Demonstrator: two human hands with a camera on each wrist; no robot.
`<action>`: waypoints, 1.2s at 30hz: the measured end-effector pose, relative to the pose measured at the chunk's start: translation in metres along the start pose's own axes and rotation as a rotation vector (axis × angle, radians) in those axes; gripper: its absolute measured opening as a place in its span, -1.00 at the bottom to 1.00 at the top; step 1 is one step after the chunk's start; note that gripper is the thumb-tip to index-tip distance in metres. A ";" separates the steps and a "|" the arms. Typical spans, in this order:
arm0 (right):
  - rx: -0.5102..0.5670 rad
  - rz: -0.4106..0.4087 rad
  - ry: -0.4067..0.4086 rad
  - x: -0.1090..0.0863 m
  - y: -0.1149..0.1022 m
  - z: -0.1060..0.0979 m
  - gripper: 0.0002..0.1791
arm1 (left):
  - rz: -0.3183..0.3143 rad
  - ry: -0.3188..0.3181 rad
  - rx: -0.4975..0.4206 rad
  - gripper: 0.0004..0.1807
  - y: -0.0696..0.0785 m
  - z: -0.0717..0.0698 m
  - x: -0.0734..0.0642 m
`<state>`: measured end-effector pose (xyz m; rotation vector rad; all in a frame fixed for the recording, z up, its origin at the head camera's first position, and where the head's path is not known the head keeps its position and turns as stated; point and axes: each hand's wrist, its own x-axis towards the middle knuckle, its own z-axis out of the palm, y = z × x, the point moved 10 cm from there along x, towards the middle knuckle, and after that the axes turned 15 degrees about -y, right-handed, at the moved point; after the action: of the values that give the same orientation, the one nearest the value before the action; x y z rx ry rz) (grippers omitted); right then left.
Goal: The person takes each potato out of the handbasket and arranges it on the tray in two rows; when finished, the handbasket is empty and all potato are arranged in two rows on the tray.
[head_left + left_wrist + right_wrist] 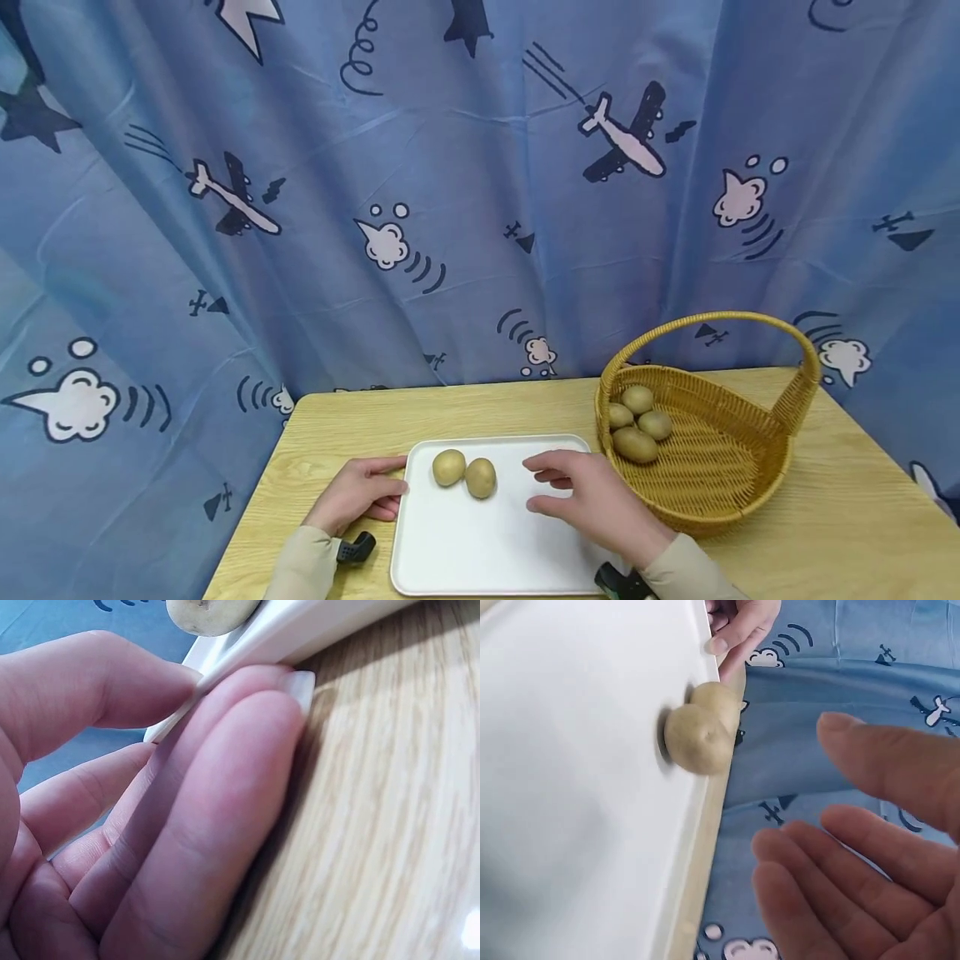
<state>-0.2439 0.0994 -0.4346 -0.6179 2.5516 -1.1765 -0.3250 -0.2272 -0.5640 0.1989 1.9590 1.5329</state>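
A white rectangular tray (480, 554) lies on the wooden table, with two potatoes (448, 467) (702, 742) side by side in its far left part. At the tray's left edge, my left hand (362, 492) pinches the rim, thumb on top and fingertips against the outer side, as the left wrist view (195, 787) shows. Over the tray's right part hovers my right hand (592, 500), its fingers apart from the thumb and nothing between them. Both potatoes lie to the left of that hand, out of its touch.
A woven yellow-brown basket (697, 479) with a tall arched handle stands right of the tray, close to my right forearm. Several potatoes (636, 445) are grouped at its left side. A blue patterned curtain (465, 208) hangs behind the table (360, 408).
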 end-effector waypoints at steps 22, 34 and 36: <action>-0.210 0.191 -0.080 -0.037 0.080 -0.131 -0.46 | -0.016 -0.002 -0.017 -0.25 -0.002 -0.001 -0.001; -0.209 0.227 -0.140 -0.016 0.110 -0.128 -0.44 | -0.013 -0.015 0.001 -0.25 -0.003 0.002 0.000; -0.203 0.230 -0.143 -0.012 0.110 -0.129 -0.43 | -0.013 -0.012 0.004 -0.26 -0.001 0.000 -0.001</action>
<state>-0.3149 0.2539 -0.4360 -0.4191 2.5549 -0.7766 -0.3237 -0.2276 -0.5649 0.1954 1.9503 1.5165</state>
